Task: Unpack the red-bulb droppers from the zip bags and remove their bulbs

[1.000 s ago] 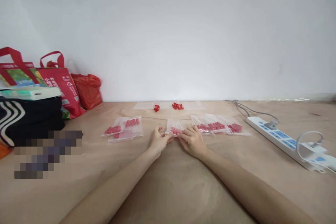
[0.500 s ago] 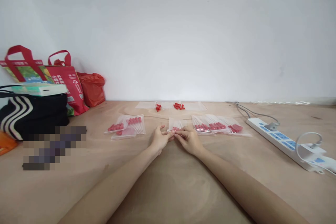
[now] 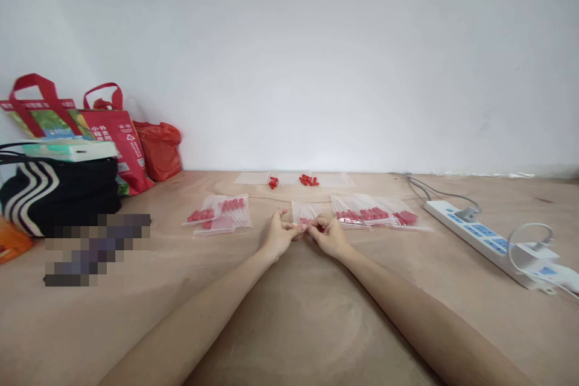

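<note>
Between my hands lies a clear zip bag (image 3: 301,211) with small red pieces and white sticks in it. My left hand (image 3: 278,237) pinches the bag's near edge with thumb and index finger. From the other side my right hand (image 3: 329,236) pinches the same edge, its fingertips close to the left ones. To the left lie filled zip bags (image 3: 221,215) with red-capped contents. More filled zip bags (image 3: 375,215) overlap in a row to the right. Behind them are loose red pieces (image 3: 308,180) and flat clear bags (image 3: 251,178).
A white power strip (image 3: 479,238) with plugs and cables stands at the right. On the left are a black bag with white stripes (image 3: 67,193), red shopping bags (image 3: 122,145), a red plastic bag (image 3: 158,151) and a pixelated dark object (image 3: 99,248). A wall (image 3: 289,60) closes off the back.
My right fingers have shifted slightly along the bag's near edge and curled more. Both hands still pinch it. The whole view has tilted slightly.
</note>
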Demonstrator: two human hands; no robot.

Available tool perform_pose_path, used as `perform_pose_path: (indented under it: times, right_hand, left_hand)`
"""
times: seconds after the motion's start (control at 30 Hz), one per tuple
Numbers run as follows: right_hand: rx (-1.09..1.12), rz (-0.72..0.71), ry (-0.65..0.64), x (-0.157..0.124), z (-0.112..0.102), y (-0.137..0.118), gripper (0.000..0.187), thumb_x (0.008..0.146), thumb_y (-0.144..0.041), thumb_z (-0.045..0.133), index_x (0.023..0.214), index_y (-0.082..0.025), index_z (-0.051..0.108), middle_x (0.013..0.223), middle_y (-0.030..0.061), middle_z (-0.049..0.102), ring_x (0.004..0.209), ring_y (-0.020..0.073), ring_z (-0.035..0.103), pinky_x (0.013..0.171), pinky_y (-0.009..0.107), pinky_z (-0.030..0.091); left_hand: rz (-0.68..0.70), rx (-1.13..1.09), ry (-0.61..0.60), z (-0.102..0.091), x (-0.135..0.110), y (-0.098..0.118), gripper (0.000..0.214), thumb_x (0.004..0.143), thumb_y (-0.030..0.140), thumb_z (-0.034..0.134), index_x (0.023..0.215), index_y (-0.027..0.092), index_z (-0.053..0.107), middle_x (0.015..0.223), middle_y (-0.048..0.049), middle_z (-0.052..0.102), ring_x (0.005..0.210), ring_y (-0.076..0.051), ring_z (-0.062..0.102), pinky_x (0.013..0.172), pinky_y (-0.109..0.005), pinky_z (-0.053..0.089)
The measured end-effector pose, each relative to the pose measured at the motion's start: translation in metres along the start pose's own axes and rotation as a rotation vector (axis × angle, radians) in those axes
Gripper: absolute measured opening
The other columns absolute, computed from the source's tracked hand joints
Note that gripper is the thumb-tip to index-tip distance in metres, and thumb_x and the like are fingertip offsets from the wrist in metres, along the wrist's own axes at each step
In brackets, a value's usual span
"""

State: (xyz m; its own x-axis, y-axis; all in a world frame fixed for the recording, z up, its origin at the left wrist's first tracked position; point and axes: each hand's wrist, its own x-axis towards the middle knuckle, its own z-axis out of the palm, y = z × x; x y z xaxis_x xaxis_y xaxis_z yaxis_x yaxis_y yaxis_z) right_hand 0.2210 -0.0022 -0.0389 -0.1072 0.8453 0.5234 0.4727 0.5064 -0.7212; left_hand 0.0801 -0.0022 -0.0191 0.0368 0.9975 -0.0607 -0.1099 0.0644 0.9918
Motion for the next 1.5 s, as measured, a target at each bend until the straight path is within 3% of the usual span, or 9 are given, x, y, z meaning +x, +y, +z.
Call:
perform_pose_path:
  times: [0.2, 0.33, 0.43, 0.6, 0.73, 0.97, 1.17, 1.33, 1.5]
  right_hand:
    - [-0.04, 0.021, 0.03, -0.001, -0.002, 0.0, 0.022, 0.077, -0.028, 0.048, 0.062, -0.016, 0.059, 0.057, 0.0012, 0.057, 0.053, 0.0112, 0.049, 0.051, 0.023, 0.038]
    - [-0.196, -0.16, -0.033, -0.004, -0.009, -0.005, 0.015, 0.078, -0.028, 0.051, 0.075, -0.019, 0.062, 0.072, 0.0036, 0.06, 0.071, 0.0151, 0.053, 0.066, 0.028, 0.039]
    - [-0.218, -0.266, -0.096, -0.004, -0.011, -0.007, 0.017, 0.078, -0.03, 0.053, 0.088, -0.021, 0.063, 0.076, 0.004, 0.06, 0.074, 0.0152, 0.053, 0.069, 0.028, 0.04]
    - [-0.072, -0.186, -0.063, -0.001, -0.008, -0.005, 0.015, 0.079, -0.027, 0.051, 0.078, -0.02, 0.064, 0.071, 0.003, 0.06, 0.068, 0.013, 0.054, 0.063, 0.025, 0.042]
    - [-0.194, -0.195, -0.008, 0.0, -0.006, -0.004, 0.015, 0.08, -0.021, 0.048, 0.07, -0.018, 0.059, 0.068, 0.0028, 0.057, 0.068, 0.0141, 0.052, 0.064, 0.026, 0.039]
    - [-0.226, -0.191, 0.046, -0.001, -0.004, -0.003, 0.013, 0.08, -0.021, 0.046, 0.072, -0.018, 0.056, 0.069, 0.0033, 0.057, 0.068, 0.015, 0.051, 0.065, 0.027, 0.038]
    - [-0.068, -0.175, 0.006, 0.0, -0.003, -0.006, 0.015, 0.078, -0.024, 0.052, 0.084, -0.021, 0.065, 0.068, 0.0027, 0.057, 0.065, 0.0137, 0.052, 0.061, 0.026, 0.041]
    - [-0.088, -0.143, 0.074, 0.0, -0.003, -0.01, 0.015, 0.077, -0.02, 0.052, 0.071, -0.02, 0.066, 0.067, 0.0032, 0.058, 0.067, 0.0143, 0.053, 0.063, 0.027, 0.041]
    - [-0.006, -0.139, 0.035, 0.0, -0.001, -0.011, 0.013, 0.074, -0.026, 0.058, 0.083, -0.021, 0.067, 0.076, 0.0043, 0.061, 0.071, 0.0146, 0.055, 0.065, 0.027, 0.043]
  left_hand:
    - [0.12, 0.14, -0.092, -0.005, 0.004, -0.007, 0.078, 0.053, 0.019, 0.077, 0.117, 0.014, 0.033, 0.051, 0.007, 0.057, 0.048, -0.01, 0.057, 0.055, -0.023, 0.048]
    - [0.149, 0.114, -0.091, -0.006, 0.003, -0.007, 0.061, 0.062, 0.013, 0.069, 0.113, 0.015, 0.036, 0.054, 0.0084, 0.054, 0.053, -0.009, 0.057, 0.062, -0.023, 0.048]
    - [0.118, 0.034, -0.104, -0.006, 0.001, -0.004, 0.055, 0.067, 0.01, 0.063, 0.113, 0.015, 0.033, 0.059, 0.0068, 0.056, 0.059, -0.009, 0.058, 0.068, -0.025, 0.048]
    - [0.119, 0.032, -0.159, -0.006, -0.001, -0.002, 0.057, 0.066, 0.009, 0.064, 0.114, 0.015, 0.032, 0.061, 0.0061, 0.055, 0.059, -0.009, 0.058, 0.067, -0.025, 0.048]
    - [0.135, 0.046, -0.158, -0.005, -0.001, -0.004, 0.059, 0.065, 0.012, 0.066, 0.114, 0.015, 0.033, 0.055, 0.0086, 0.052, 0.054, -0.008, 0.056, 0.062, -0.024, 0.048]
    - [0.058, 0.003, -0.059, 0.0, -0.002, -0.001, 0.067, 0.066, 0.016, 0.067, 0.123, 0.015, 0.031, 0.071, -0.001, 0.063, 0.062, -0.011, 0.06, 0.062, -0.024, 0.049]
    - [0.115, 0.037, -0.078, -0.001, -0.003, -0.002, 0.065, 0.068, 0.012, 0.063, 0.124, 0.016, 0.031, 0.06, 0.0059, 0.057, 0.056, -0.008, 0.056, 0.058, -0.019, 0.047]
    - [0.17, 0.031, -0.11, -0.002, 0.001, -0.007, 0.064, 0.068, 0.008, 0.06, 0.124, 0.016, 0.03, 0.055, 0.0084, 0.052, 0.057, -0.007, 0.055, 0.065, -0.022, 0.047]
    - [0.132, -0.019, -0.119, -0.004, 0.0, -0.005, 0.063, 0.069, 0.006, 0.058, 0.123, 0.017, 0.03, 0.062, 0.0059, 0.057, 0.064, -0.008, 0.058, 0.075, -0.026, 0.046]
